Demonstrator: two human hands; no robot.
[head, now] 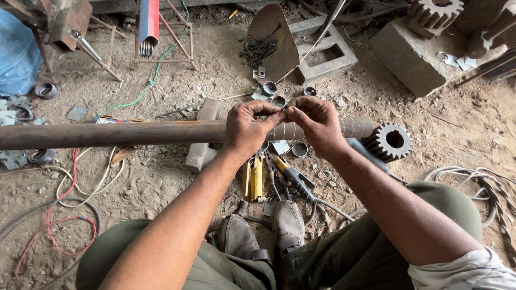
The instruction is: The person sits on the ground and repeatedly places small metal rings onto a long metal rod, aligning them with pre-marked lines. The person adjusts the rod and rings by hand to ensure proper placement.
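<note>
1. Two bare hands are held together above a long rusty steel pipe (134,133) that lies across the dirt floor (473,123) from left to right.
2. The left hand (246,129) is seen with its grip narrow: thumb and forefinger are pinched at something very small, which cannot be made out, and the palm lies over the pipe.
3. The right hand (318,122) is likewise pinched shut at the fingertips, which touch those of the left hand just above the pipe; what is held between them is too small to tell.
4. The pipe's right end is set just beside a dark toothed gear (391,142), and the pipe is propped on a flat metal block (203,137) under its middle.
5. Small metal rings (299,149) are scattered on the floor near the hands, some beyond the pipe, some on the near side.
6. A yellow-handled electrode holder (290,174) with its cable is laid between the pipe and the person's two worn shoes (263,231).
7. A bundle of welding rods (148,32) is hung in a frame at the top left, and red and white cables (70,204) are coiled at the lower left.
</note>
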